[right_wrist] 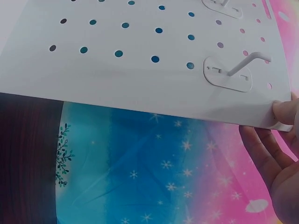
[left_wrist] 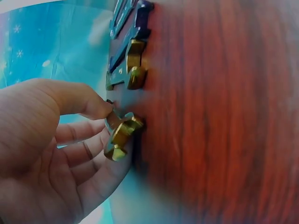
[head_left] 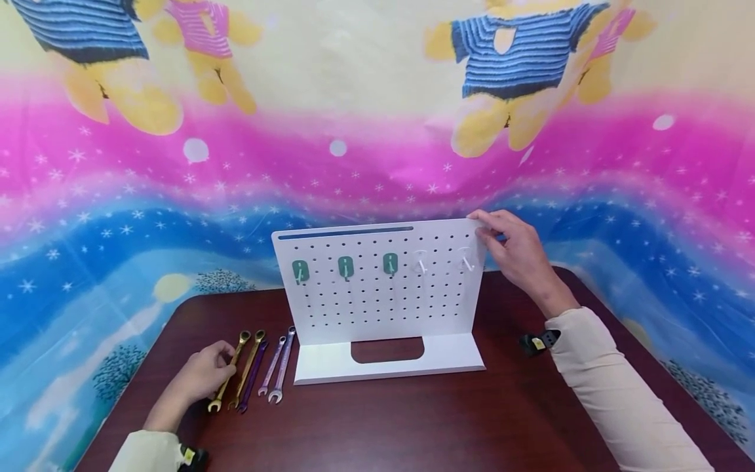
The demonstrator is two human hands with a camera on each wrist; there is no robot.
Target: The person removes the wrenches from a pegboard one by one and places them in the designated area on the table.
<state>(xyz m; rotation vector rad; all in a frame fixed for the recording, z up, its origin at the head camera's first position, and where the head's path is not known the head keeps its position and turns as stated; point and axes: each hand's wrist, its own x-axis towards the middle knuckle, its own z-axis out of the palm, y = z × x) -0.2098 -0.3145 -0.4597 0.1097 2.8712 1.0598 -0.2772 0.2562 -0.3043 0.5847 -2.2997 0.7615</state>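
Note:
At the left of the table, my left hand [head_left: 203, 375] pinches the leftmost gold combination wrench [left_wrist: 122, 135] between thumb and fingers. Its open end points toward me, close over the tabletop. Beside it lie another gold wrench [head_left: 259, 337], a purple wrench [head_left: 250, 381] and two pinkish-silver wrenches [head_left: 271, 368]. A white pegboard [head_left: 377, 305] stands upright on its base. My right hand [head_left: 519, 246] grips its upper right corner, thumb on the front face and fingers behind the edge. Three green-backed hooks [head_left: 345, 267] and two white hooks [right_wrist: 227, 74] sit along its upper part.
The dark red-brown table [head_left: 401, 426] has rounded far corners. A printed cloth backdrop [head_left: 354, 170] with bears and snowflakes hangs close behind and around it. The pegboard base [head_left: 330, 372] has a cutout and lies just right of the wrenches.

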